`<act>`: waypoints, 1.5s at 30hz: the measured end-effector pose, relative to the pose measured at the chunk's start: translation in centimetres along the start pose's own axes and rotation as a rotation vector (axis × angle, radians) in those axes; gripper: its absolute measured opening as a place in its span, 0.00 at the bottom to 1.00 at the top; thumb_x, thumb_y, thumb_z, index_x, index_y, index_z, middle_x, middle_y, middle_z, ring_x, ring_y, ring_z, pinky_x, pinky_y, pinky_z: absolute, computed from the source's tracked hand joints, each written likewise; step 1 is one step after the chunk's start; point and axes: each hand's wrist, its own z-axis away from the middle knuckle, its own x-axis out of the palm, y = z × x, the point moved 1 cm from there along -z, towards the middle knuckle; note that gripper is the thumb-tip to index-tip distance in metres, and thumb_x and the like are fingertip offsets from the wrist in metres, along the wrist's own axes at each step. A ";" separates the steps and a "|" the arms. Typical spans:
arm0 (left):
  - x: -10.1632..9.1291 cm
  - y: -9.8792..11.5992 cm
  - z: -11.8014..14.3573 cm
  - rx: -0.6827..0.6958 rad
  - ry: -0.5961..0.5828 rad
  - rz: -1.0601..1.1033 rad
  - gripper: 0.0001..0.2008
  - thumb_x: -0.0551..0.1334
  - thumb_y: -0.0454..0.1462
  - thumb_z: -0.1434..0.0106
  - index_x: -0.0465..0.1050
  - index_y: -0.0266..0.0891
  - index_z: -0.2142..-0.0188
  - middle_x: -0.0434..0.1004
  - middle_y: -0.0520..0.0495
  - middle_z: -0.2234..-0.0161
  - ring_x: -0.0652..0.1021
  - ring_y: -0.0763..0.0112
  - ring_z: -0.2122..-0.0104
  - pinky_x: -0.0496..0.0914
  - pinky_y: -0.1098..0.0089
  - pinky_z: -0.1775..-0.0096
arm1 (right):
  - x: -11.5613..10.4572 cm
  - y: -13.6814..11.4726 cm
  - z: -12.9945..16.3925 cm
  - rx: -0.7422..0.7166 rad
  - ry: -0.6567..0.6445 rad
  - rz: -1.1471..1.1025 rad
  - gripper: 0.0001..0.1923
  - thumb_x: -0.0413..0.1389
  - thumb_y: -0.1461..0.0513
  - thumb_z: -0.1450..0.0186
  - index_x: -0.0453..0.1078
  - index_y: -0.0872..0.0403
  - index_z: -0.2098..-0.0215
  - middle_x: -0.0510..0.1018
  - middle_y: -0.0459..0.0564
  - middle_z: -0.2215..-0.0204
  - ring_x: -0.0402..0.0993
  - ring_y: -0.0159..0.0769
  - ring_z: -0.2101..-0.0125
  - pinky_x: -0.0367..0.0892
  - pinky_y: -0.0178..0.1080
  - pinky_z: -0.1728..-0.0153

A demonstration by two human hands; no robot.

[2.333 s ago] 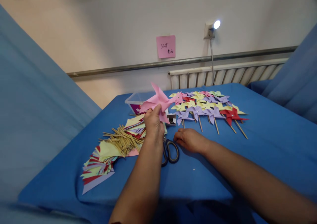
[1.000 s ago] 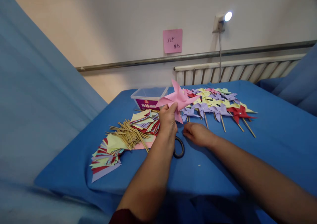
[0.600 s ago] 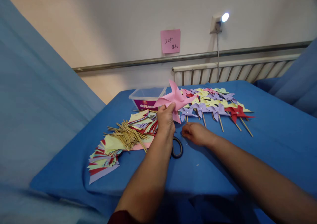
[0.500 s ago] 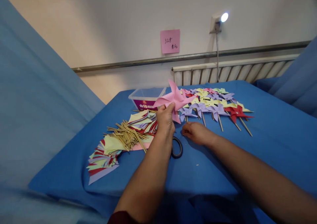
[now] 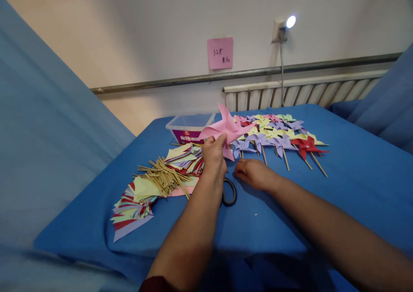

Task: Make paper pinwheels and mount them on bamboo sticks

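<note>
A pink paper pinwheel with folded blades is pinched at its middle by my left hand, raised above the table. My right hand is low over the blue cloth, its fingers curled together at the tips. Whatever lies between those fingertips is too small or hidden to make out. Between my forearms the black handle loop of a pair of scissors shows; my left forearm covers the rest. Just beyond my right hand, finished pinwheels on sticks lie in rows, in purple, yellow, red, pink and green.
Left of my forearm lie a heap of thin wooden sticks and fanned stacks of coloured paper. Behind them stands a clear plastic tub with a purple label. A radiator and a wall rail border the blue-covered table.
The view has shifted slightly. Both hands keep nearly the same places, and the pink pinwheel stays in my left hand. A tiny shiny spot at my right fingertips no longer shows.
</note>
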 end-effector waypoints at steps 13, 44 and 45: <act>-0.1 -0.1 -0.1 0.001 0.002 -0.033 0.12 0.71 0.36 0.60 0.69 0.35 0.80 0.68 0.54 0.83 0.68 0.79 0.83 0.62 0.75 0.77 | 0.0 0.2 -0.2 0.118 -0.046 0.065 0.06 0.53 0.64 0.37 0.72 0.54 0.64 0.78 0.50 0.65 0.73 0.37 0.64 0.60 0.35 0.65; 0.0 -0.1 0.1 -0.018 -0.011 -0.010 0.13 0.71 0.37 0.60 0.69 0.35 0.79 0.69 0.54 0.83 0.68 0.77 0.84 0.63 0.73 0.78 | 0.3 0.8 0.0 0.042 -0.023 -0.082 0.11 0.52 0.66 0.36 0.76 0.52 0.63 0.75 0.50 0.64 0.70 0.35 0.64 0.62 0.35 0.62; 0.0 -0.1 0.1 -0.016 -0.009 -0.009 0.13 0.71 0.37 0.60 0.69 0.34 0.79 0.69 0.54 0.83 0.68 0.78 0.83 0.63 0.74 0.78 | 0.2 0.7 0.1 0.040 -0.025 -0.067 0.11 0.52 0.66 0.36 0.77 0.52 0.62 0.75 0.50 0.64 0.70 0.35 0.64 0.62 0.36 0.62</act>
